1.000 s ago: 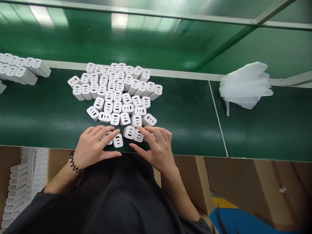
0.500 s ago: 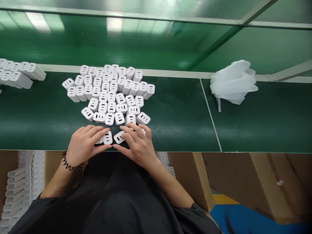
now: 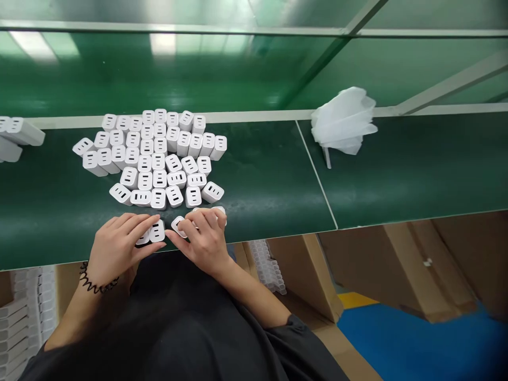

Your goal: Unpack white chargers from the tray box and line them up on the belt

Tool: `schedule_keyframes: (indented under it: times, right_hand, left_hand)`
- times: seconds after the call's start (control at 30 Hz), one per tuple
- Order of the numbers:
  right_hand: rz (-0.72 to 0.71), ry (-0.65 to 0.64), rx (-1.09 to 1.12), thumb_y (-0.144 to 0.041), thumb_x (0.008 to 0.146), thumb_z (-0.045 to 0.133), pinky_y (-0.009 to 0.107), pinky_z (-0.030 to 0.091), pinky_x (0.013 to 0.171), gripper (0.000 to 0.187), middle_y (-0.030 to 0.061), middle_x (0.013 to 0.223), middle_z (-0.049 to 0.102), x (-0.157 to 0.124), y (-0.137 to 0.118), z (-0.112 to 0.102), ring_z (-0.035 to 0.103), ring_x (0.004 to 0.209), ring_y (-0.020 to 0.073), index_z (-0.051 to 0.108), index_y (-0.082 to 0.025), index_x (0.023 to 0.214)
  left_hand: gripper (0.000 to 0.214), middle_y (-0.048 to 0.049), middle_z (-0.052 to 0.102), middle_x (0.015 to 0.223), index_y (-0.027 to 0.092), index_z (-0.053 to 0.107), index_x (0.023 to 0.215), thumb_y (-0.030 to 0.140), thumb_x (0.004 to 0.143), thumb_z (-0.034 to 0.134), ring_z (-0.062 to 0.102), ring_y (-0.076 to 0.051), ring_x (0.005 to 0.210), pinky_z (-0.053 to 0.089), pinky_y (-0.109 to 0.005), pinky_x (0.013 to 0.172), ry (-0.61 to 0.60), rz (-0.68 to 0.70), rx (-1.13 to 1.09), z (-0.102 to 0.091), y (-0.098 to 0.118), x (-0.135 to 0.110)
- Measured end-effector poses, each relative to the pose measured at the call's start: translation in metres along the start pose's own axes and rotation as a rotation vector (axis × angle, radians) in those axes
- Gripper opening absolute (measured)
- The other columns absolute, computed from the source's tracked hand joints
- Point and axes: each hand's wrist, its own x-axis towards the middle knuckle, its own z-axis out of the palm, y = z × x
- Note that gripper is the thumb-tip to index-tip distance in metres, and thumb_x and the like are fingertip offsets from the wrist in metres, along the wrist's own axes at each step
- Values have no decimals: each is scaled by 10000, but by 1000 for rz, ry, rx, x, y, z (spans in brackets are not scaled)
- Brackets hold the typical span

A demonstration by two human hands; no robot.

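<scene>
Near the front edge of the green bench (image 3: pixel 270 174), my left hand (image 3: pixel 119 241) is closed around white USB chargers (image 3: pixel 156 230), its thumb along their near side and its fingers over the far side. My right hand (image 3: pixel 204 238) curls over more white chargers (image 3: pixel 178 226) just to the right, with a small gap between the two held groups. Its fingers partly cover them. Beyond both hands stands a block of several upright white chargers (image 3: pixel 153 153), their port faces up, in uneven rows.
More chargers (image 3: pixel 24 132) lie at the far left. A crumpled white plastic bag (image 3: pixel 345 121) sits at the back right. Below the bench edge are cardboard boxes (image 3: pixel 301 264) and clear plastic trays (image 3: pixel 266 264). A metal frame rail (image 3: pixel 257 115) runs along the back.
My view has turned to the right, so the bench contents appear farther left and the edge slants. My right fingers have drawn in and curled more tightly over the chargers; my left hand keeps its hold.
</scene>
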Motion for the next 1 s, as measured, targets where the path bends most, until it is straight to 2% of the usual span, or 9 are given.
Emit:
schedule_keyframes:
  times: [0.1,0.2,0.3,0.43,0.57,0.7,0.83,0.9,1.0]
  right_hand:
    - [67,-26,191,-200,896,620,407,436,887,57,58,980,676,-1,20,-23,600,956,223,597,-209,947]
    - [19,-298,333,-91,873,527,460,447,1005,336,94,1301,598,-4,52,-50,507,1231,276,572,-216,1181]
    - [-25,-482,370,-90,906,484,473,460,1029,406,73,1366,561,-9,76,-64,479,1276,271,541,-255,1273]
    - [64,-376,232,-216,942,574,406,535,869,305,98,1147,614,-19,81,-59,595,1024,249,555,-249,1244]
    - [297,-214,92,-387,918,638,312,536,607,337,71,968,544,-29,69,-41,594,806,211,568,-215,1199]
    - [482,-192,348,-412,905,650,294,558,593,392,37,991,481,-35,62,-36,562,675,136,544,-236,1239]
    - [408,-321,718,-279,907,641,316,601,707,500,83,1261,423,-36,67,-46,599,724,105,454,-287,1370]
    - [322,-429,758,-245,903,642,341,606,748,557,103,1368,395,-35,72,-49,598,737,107,421,-309,1410]
    - [242,-460,717,-236,892,662,333,603,704,586,109,1410,428,-31,78,-45,598,761,128,423,-310,1422]
  left_hand:
    - [438,-43,727,1008,169,617,1198,453,870,674,665,-198,864,464,-318,730,0,27,3,3,4,6]
    - [437,-47,729,1000,164,618,1198,465,882,653,670,-203,866,468,-325,727,-3,50,1,7,9,12]
    - [440,-43,729,1000,165,621,1201,474,889,641,670,-196,863,474,-326,726,-1,53,-4,12,13,16]
    - [446,-50,731,1000,168,628,1202,492,897,621,673,-194,857,482,-330,717,2,28,5,15,16,19]
    - [449,-60,732,1006,175,624,1218,493,901,612,677,-207,865,481,-335,710,-9,6,-9,16,17,20]
    - [458,-65,728,1026,192,621,1233,502,897,613,676,-212,873,481,-335,710,-18,-5,-20,15,17,20]
    - [520,-68,713,1087,176,606,1246,547,881,614,669,-219,928,482,-339,733,-34,-1,-8,8,18,19]
    - [540,-70,707,1105,176,597,1258,556,875,618,664,-225,957,481,-346,757,-37,-4,-4,5,20,20]
    - [552,-76,698,1128,176,586,1271,564,879,607,650,-236,991,472,-360,792,-45,13,-13,5,27,24]
